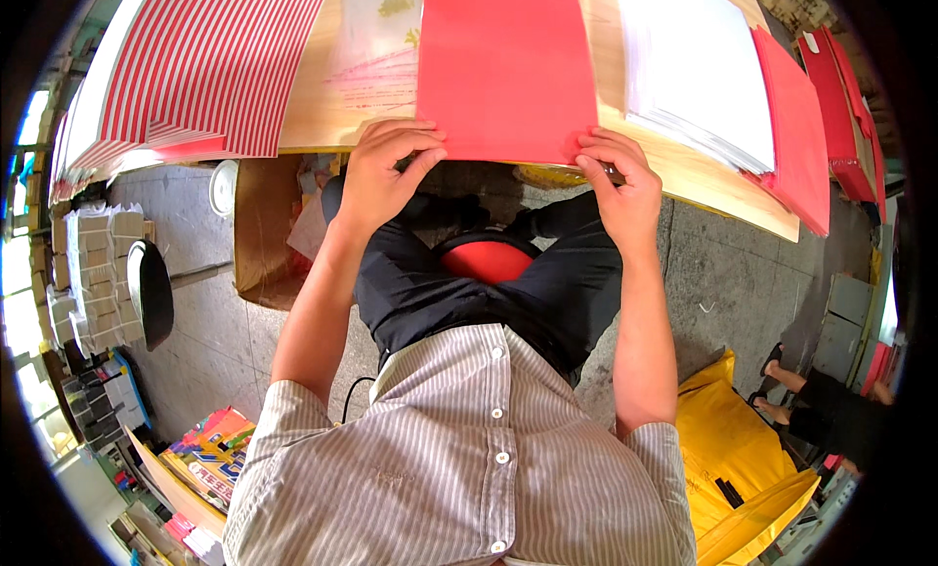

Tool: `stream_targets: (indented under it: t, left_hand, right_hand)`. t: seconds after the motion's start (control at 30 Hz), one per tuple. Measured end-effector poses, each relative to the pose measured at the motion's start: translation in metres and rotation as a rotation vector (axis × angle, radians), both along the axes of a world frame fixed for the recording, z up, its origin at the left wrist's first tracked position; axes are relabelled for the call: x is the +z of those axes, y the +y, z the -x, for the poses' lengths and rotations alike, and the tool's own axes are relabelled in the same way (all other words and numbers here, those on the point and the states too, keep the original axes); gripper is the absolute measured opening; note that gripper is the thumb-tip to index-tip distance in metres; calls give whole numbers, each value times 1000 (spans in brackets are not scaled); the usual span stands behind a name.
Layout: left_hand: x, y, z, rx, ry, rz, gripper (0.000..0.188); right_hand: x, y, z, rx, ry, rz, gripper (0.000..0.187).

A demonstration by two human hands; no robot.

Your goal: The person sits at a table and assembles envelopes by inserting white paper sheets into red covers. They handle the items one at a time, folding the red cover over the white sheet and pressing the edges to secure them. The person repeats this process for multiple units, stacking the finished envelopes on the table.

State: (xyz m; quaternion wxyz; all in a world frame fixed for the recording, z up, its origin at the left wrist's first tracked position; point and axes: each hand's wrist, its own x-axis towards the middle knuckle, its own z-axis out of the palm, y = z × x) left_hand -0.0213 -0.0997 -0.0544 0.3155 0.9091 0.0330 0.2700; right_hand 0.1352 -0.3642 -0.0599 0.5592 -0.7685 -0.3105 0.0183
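Note:
A flat red sheet (506, 68) lies on the light wooden table (311, 107), its near edge along the table's front. My left hand (386, 170) pinches its near left corner between thumb and fingers. At the near right corner, my right hand (621, 180) grips it the same way. Left of the sheet lies a clear printed plastic sheet (376, 63), partly under its edge or beside it; I cannot tell which. To the right is a stack of white sheets (699, 73), with a stack of red sheets (793, 126) along its right side.
A fanned stack of red-and-white layers (210, 63) covers the table's left end. Under the table stands a cardboard box (269, 229). Tied bundles (103, 273) are piled at left. A yellow bag (738, 449) lies behind at right, near another person's legs (796, 395).

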Motion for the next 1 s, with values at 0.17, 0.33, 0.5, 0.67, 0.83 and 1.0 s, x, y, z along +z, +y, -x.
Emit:
stream_targets:
  t: [0.17, 0.33, 0.5, 0.67, 0.83, 1.0]
  left_hand:
    - [0, -3, -1, 53, 56, 200, 8]
    - [0, -5, -3, 102, 64, 247, 9]
    - [4, -1, -4, 135, 143, 272, 10]
    - [4, 1, -5, 164, 206, 444, 9]
    - [3, 3, -6, 172, 209, 465, 9]
    - [3, 2, -6, 192, 214, 493, 10]
  right_hand:
    - [1, -2, -5, -36, -33, 59, 9]
    - [8, 0, -9, -65, 138, 71, 9]
    - [6, -1, -15, -58, 211, 70, 10]
    - [6, 1, -15, -99, 246, 54, 10]
    - [6, 2, -17, -105, 256, 47, 11]
    - [6, 4, -17, -128, 229, 56, 11]
